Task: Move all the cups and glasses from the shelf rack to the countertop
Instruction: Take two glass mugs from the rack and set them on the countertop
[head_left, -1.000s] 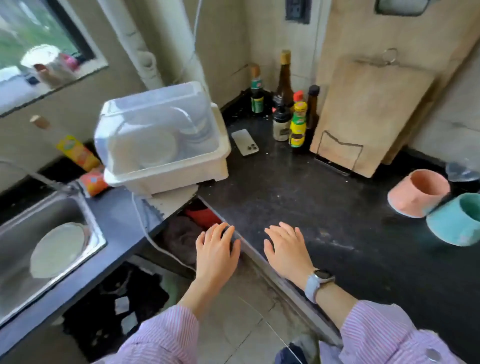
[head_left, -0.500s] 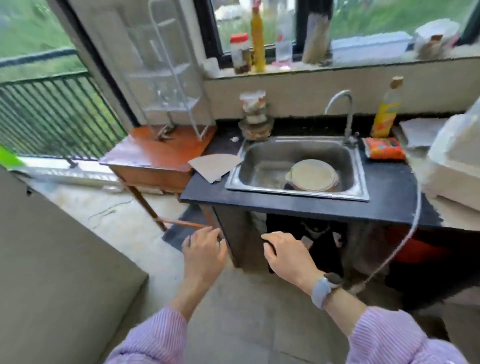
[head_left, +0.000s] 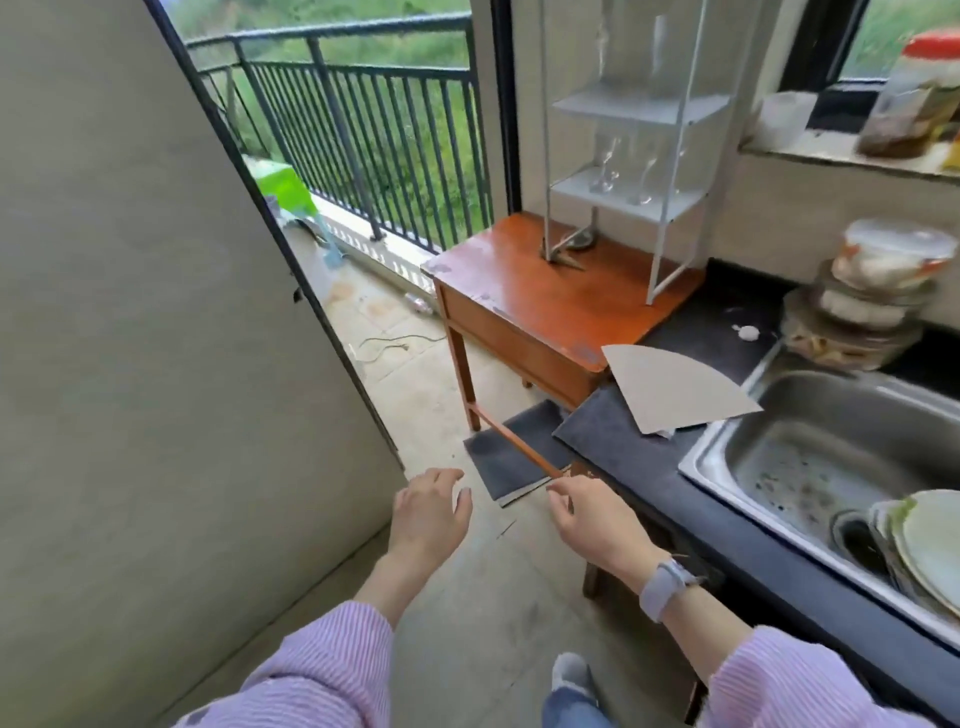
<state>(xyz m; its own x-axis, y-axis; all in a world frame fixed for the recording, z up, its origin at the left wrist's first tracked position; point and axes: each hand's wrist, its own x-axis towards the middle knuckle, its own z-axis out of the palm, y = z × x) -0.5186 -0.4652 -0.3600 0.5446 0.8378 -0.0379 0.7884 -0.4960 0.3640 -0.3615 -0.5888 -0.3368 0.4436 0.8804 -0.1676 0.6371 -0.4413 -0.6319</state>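
— Clear stemmed glasses (head_left: 605, 166) stand on the lower tier of the white shelf rack (head_left: 631, 200), don't they?

— Yes, upright, and blurred tall shapes show on the tier above; what they are I cannot tell. The rack stands on an orange wooden side table (head_left: 514, 291), which is pushed up against the end of the dark bench (head_left: 623, 447).

— And the hands?

— Both hang over the floor, well apart from the rack. The left hand (head_left: 428, 512) has its fingers loosely spread and grips nothing. The right hand (head_left: 592, 519), with a watch on its wrist, is relaxed as well, fingers slightly bent and holding nothing, just beside the bench's front edge.

— What else lies on the bench?

— A fan-shaped piece of cardboard (head_left: 675, 387), then the steel sink (head_left: 810, 457) with plates (head_left: 924, 545) in it, and stacked lidded containers (head_left: 862, 301) behind the sink.
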